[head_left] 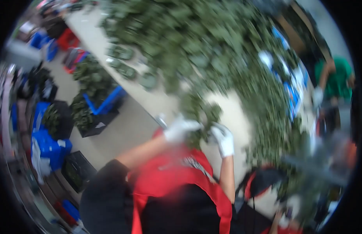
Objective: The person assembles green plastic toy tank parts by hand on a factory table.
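Handling, head view: sprig (207,119) is between left hand (183,129) and right hand (223,139), both white-gloved, just ahead of the red apron (169,171).
Left hand: fingers reach the sprig's leaves; motion blur hides the grip, so whether it is closed cannot be told.
Right hand: fingers bent inward, apparently gripping the sprig from its right side.
Sprig slip: possible if the right hand relaxes while the left has no firm hold.
Leaf loss: possible if both hands pull apart on the leaves instead of the stem.
Pile (181,43): spreads over the counter (228,111) close beyond the sprig; overlapping foliage could snag and drag other stems along.
Clumps (126,71): lie near the counter's left edge; a wide sweep of the left arm could knock them off.
Apron: sits close behind the sprig; leaning forward could crush the lower leaves against it.
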Demonstrator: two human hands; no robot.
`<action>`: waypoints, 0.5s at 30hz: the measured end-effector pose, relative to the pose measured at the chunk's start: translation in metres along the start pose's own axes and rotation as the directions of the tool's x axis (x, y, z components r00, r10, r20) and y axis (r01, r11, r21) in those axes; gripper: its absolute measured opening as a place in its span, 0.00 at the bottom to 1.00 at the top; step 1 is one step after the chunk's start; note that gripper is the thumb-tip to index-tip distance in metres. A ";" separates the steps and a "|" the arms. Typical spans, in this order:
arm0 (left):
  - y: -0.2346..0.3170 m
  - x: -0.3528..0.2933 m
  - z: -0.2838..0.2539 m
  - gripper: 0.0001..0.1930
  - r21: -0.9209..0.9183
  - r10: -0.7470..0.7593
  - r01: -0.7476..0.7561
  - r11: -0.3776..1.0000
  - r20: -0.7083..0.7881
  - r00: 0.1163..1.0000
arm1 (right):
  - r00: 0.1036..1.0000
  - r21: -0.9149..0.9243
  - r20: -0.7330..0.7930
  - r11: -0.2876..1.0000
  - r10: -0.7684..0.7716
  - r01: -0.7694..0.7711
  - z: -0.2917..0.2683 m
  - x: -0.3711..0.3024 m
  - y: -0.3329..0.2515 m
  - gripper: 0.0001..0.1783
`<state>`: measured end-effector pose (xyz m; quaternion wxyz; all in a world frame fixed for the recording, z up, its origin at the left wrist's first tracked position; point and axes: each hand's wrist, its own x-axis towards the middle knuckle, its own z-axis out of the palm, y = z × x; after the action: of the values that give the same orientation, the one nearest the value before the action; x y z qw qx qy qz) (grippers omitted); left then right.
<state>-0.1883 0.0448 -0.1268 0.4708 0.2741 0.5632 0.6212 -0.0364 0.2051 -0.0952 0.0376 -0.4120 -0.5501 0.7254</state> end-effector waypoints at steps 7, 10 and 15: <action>0.056 0.006 0.014 0.40 -0.578 -0.135 -0.047 0.815 -0.268 0.954 | 0.863 -0.244 -0.208 0.879 -0.460 0.410 -0.033 0.094 0.093 0.34; 0.059 0.008 0.004 0.43 -0.648 -0.118 -0.016 0.761 -0.162 0.980 | 0.933 -0.072 -0.271 0.971 -0.237 0.226 -0.067 0.111 0.072 0.23; 0.067 0.017 0.014 0.45 -0.587 0.028 -0.105 0.803 -0.139 0.990 | 0.897 -0.285 -0.140 0.885 -0.419 0.369 -0.020 0.002 -0.075 0.22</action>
<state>-0.2015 0.0717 -0.0629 0.4749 0.0942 0.3590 0.7979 -0.0553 0.2507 -0.0352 0.1869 -0.3624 -0.7034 0.5822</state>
